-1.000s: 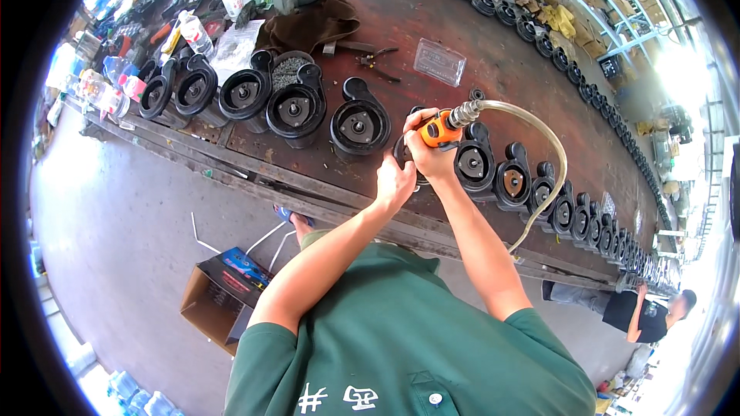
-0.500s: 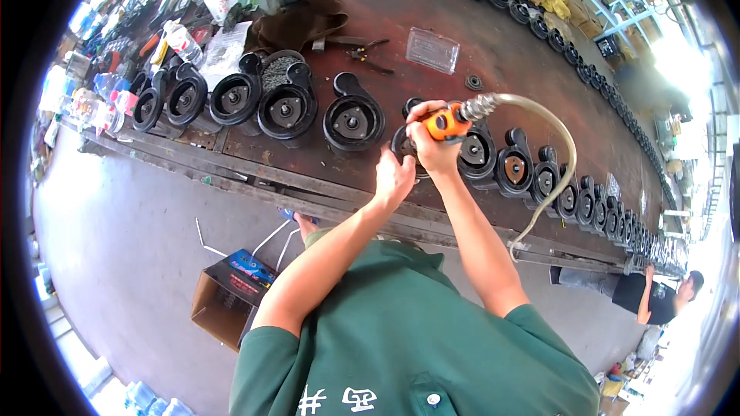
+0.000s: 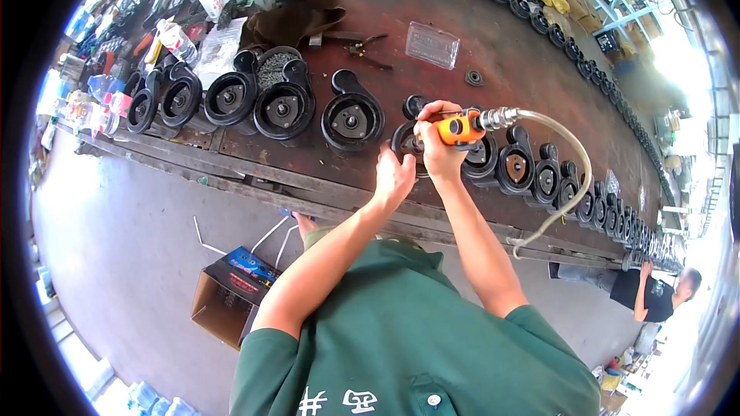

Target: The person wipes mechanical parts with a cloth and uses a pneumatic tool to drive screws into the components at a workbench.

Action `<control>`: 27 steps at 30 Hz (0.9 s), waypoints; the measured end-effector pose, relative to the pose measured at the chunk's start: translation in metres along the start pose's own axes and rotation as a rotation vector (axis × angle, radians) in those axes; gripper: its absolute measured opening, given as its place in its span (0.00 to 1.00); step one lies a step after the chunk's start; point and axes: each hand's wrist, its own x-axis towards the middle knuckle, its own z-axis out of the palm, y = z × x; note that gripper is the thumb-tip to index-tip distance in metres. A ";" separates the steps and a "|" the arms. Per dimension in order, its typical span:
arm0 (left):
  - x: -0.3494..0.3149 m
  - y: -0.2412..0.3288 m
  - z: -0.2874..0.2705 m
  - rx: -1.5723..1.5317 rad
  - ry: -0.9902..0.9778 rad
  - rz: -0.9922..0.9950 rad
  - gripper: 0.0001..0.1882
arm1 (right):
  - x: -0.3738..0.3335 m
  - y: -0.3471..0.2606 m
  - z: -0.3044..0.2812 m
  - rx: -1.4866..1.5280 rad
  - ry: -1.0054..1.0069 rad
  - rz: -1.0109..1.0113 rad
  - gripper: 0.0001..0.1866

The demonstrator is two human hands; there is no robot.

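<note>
My right hand (image 3: 441,157) is closed around an orange air screwdriver (image 3: 461,129). A metal coupling and a pale hose (image 3: 582,156) run from its right end. The tool lies nearly level over a black, round blower housing (image 3: 398,135) at the table's near edge; my fingers hide its working tip. My left hand (image 3: 395,179) grips the near left rim of that housing, thumb and forefinger around it. Left of my hands stands another black housing (image 3: 352,121) with a metal plate and a central shaft. A similar housing (image 3: 479,156) is partly behind my right wrist.
More housings (image 3: 285,109) line the near edge of the dark table (image 3: 308,166) both ways. Pliers (image 3: 366,50), a clear plastic tray (image 3: 432,45), a small round part (image 3: 474,78) and brown cloth (image 3: 293,19) lie beyond. A cardboard box (image 3: 231,296) is on the floor; a person (image 3: 647,293) stands far right.
The screwdriver has shifted slightly right and down and turned more level, its hose swinging right with it. My left hand stays at the same housing.
</note>
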 end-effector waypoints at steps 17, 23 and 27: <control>0.019 -0.029 0.002 -0.113 -0.023 0.115 0.26 | -0.022 -0.024 -0.054 0.019 -0.055 -0.051 0.14; 0.016 -0.025 0.001 -0.122 -0.033 0.081 0.27 | -0.022 -0.017 -0.057 0.034 -0.041 -0.021 0.13; 0.021 -0.036 0.000 -0.101 -0.016 0.133 0.26 | -0.022 -0.016 -0.057 0.015 -0.103 -0.013 0.12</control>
